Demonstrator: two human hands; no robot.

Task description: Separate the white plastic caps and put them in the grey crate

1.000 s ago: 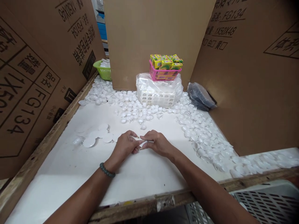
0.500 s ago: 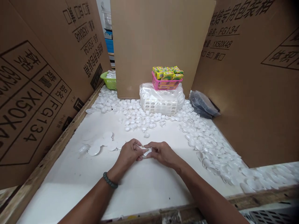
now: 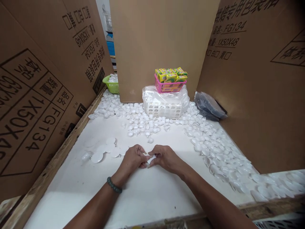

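Observation:
Close together over the white tabletop [image 3: 145, 197], both hands pinch one small white piece [image 3: 151, 159], mostly covered by the fingers. My left hand [image 3: 133, 159], below a dark beaded bracelet [image 3: 114, 185], grips its left side between thumb and fingers. On its right side my right hand [image 3: 166, 158] is closed, thumb below and forefinger above. Several flat white discs [image 3: 97, 157] lie left of my left hand. Just beyond the hands sits a single small white round piece [image 3: 150, 140]. The held piece's exact kind cannot be made out.
Many glossy white pieces [image 3: 212, 143] spread along the back and right. A pink basket [image 3: 170, 86] of yellow boxes [image 3: 171, 77] stands on a plastic-wrapped pack [image 3: 164, 108]. There are a green basket [image 3: 111, 86], a dark plastic bundle [image 3: 209, 106], and cardboard walls [image 3: 164, 41] around three sides.
The whole view has shifted slightly. Both hands keep nearly the same pinch on the small white piece, with only slight finger movement.

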